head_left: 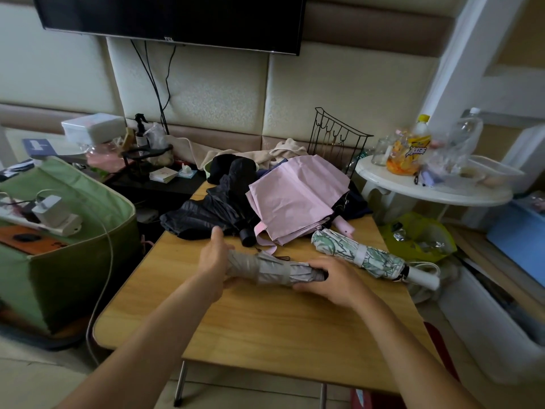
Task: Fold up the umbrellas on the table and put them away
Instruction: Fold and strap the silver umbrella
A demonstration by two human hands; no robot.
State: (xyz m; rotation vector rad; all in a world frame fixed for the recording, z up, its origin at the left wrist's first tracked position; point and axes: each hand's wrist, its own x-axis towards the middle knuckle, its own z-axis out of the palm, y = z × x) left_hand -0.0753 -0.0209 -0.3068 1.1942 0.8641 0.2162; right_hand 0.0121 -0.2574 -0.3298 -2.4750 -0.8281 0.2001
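Note:
A folded grey umbrella (pixel 265 268), wrapped with its strap, lies across the middle of the wooden table (pixel 265 326). My left hand (pixel 213 261) holds its left end, thumb up, fingers curled under it. My right hand (pixel 327 278) grips its right end near the dark handle. A folded green-and-white leaf-print umbrella (pixel 362 253) with a white handle lies to the right, strapped shut. Behind them a pink umbrella (pixel 295 199) and a black umbrella (pixel 212 214) lie collapsed but loose, their fabric spread out.
A green fabric bin (pixel 67 261) with a charger stands left of the table. A white round side table (pixel 427 190) with bottles and jars stands at the right, a black wire rack (pixel 336 140) behind it. A yellow-green bag (pixel 418 237) sits at the table's right edge.

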